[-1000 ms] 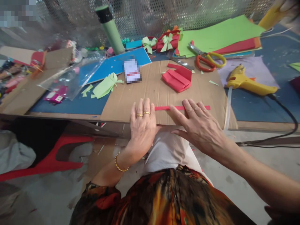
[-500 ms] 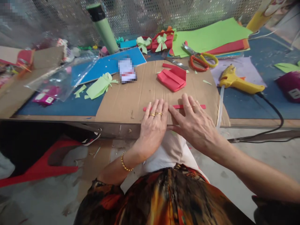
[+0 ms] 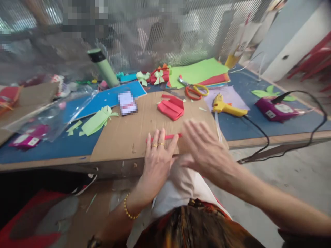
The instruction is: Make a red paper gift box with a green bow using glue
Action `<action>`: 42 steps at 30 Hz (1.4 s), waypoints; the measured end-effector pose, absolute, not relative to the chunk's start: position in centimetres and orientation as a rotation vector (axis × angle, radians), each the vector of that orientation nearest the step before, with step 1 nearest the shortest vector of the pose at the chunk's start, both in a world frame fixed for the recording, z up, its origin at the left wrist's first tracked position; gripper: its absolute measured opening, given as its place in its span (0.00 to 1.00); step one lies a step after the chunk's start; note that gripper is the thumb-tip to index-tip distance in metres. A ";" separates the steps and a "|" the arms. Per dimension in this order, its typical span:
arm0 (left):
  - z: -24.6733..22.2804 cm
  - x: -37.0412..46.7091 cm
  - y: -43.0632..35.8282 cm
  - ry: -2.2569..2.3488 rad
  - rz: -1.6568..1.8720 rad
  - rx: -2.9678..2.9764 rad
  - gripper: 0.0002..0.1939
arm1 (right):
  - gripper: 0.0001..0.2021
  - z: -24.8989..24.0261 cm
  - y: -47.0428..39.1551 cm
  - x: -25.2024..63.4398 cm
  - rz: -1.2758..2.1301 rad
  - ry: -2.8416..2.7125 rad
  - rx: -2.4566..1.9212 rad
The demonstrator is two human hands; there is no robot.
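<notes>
A narrow red paper strip point(image 3: 169, 136) lies on the brown cardboard point(image 3: 121, 137) near the table's front edge. My left hand point(image 3: 159, 162) rests palm down with its fingers spread over the strip and holds nothing. Over the right part of the cardboard is my right hand point(image 3: 207, 148), open and blurred by motion; whether it touches the strip cannot be made out. Beyond the hands sits a folded red paper piece point(image 3: 171, 108).
Scissors point(image 3: 193, 90), a yellow glue gun point(image 3: 229, 107) and green sheets point(image 3: 199, 73) lie behind and right. Leftward are a phone point(image 3: 127, 103), a green paper piece point(image 3: 95, 121) and a plastic bag point(image 3: 80, 106). A green bottle point(image 3: 104, 69) leans at the back.
The view has shifted, showing more on the right. My right hand has moved away from my left hand and the strip's right part. My left hand's fingers are spread wider.
</notes>
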State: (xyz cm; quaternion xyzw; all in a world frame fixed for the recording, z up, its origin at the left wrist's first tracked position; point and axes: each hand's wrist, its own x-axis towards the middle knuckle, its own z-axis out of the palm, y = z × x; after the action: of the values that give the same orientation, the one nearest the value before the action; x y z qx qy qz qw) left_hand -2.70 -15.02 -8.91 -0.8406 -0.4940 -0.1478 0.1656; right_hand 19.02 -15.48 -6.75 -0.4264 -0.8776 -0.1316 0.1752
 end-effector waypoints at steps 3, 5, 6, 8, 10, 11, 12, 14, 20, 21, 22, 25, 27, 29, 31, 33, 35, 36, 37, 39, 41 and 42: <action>-9.3 -2.8 -14.8 -1.371 -0.428 -2.360 0.31 | 0.49 -8.0 -14.6 16.6 -0.279 -2.534 -1.110; -9.2 -2.9 -14.9 -1.354 -0.401 -2.352 0.33 | 0.48 -8.9 -14.3 16.5 -0.302 -2.517 -1.128; -9.1 -2.9 -14.9 -1.349 -0.391 -2.349 0.34 | 0.47 -9.3 -14.4 16.8 -0.331 -2.501 -1.141; -8.9 -2.9 -15.1 -1.340 -0.384 -2.353 0.36 | 0.45 -9.8 -14.6 18.2 -0.391 -2.484 -1.153; -8.8 -3.3 -15.1 -1.346 -0.409 -2.349 0.34 | 0.42 -10.0 -15.0 19.9 -0.428 -2.472 -1.180; -8.8 -3.7 -15.2 -1.359 -0.428 -2.343 0.32 | 0.40 -10.0 -15.1 20.6 -0.435 -2.464 -1.202; -8.9 -4.2 -15.2 -1.377 -0.443 -2.339 0.31 | 0.39 -10.0 -15.2 21.2 -0.437 -2.461 -1.228; -9.1 -5.6 -15.4 -1.418 -0.472 -2.327 0.31 | 0.37 -9.9 -15.4 21.9 -0.441 -2.454 -1.267; -7.7 -8.9 -17.0 -1.558 -0.460 -2.288 0.37 | 0.36 -9.7 -15.6 21.5 -0.402 -2.427 -1.326; -7.1 -8.6 -17.2 -1.585 -0.451 -2.263 0.39 | 0.37 -9.6 -15.6 21.4 -0.389 -2.434 -1.329; -6.6 -7.9 -17.3 -1.596 -0.444 -2.250 0.42 | 0.38 -9.6 -15.6 21.5 -0.371 -2.444 -1.332; -5.9 -4.0 -16.6 -1.478 -0.415 -2.380 0.53 | 0.38 -9.6 -15.5 21.9 -0.304 -2.478 -1.327; -6.2 -0.8 -15.6 -1.297 -0.351 -2.566 0.54 | 0.38 -9.6 -15.4 22.4 -0.274 -2.489 -1.310; -6.9 1.6 -14.5 -1.180 -0.243 -2.692 0.56 | 0.35 -9.6 -15.4 22.7 -0.274 -2.493 -1.291; -7.7 2.4 -13.8 -1.163 -0.193 -2.714 0.59 | 0.34 -9.7 -15.4 22.9 -0.299 -2.499 -1.276; -8.1 1.4 -13.9 -1.206 -0.190 -2.671 0.62 | 0.34 -9.7 -15.5 23.0 -0.316 -2.499 -1.266; -8.2 -0.7 -14.5 -1.276 -0.209 -2.614 0.61 | 0.35 -9.7 -15.6 22.9 -0.320 -2.485 -1.262; -8.2 -1.8 -14.9 -1.317 -0.220 -2.590 0.60 | 0.36 -9.7 -15.7 22.9 -0.316 -2.476 -1.261; -8.2 -2.9 -15.3 -1.359 -0.233 -2.567 0.58 | 0.36 -9.8 -15.7 22.8 -0.313 -2.471 -1.258; -8.2 -4.7 -15.9 -1.436 -0.268 -2.516 0.55 | 0.37 -9.7 -15.7 22.8 -0.310 -2.466 -1.248; -8.4 -6.1 -16.5 -1.493 -0.304 -2.461 0.53 | 0.36 -9.6 -15.7 22.8 -0.312 -2.461 -1.253; -8.4 -6.7 -16.7 -1.518 -0.316 -2.434 0.52 | 0.36 -9.6 -15.6 22.8 -0.315 -2.461 -1.261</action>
State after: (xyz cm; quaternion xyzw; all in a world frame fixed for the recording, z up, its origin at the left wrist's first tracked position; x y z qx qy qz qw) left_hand -6.70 -16.69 -8.41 -0.8366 -0.5217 -0.1087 0.1273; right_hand 22.78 -15.64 -9.57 -0.4460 -0.8700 -0.1113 0.1784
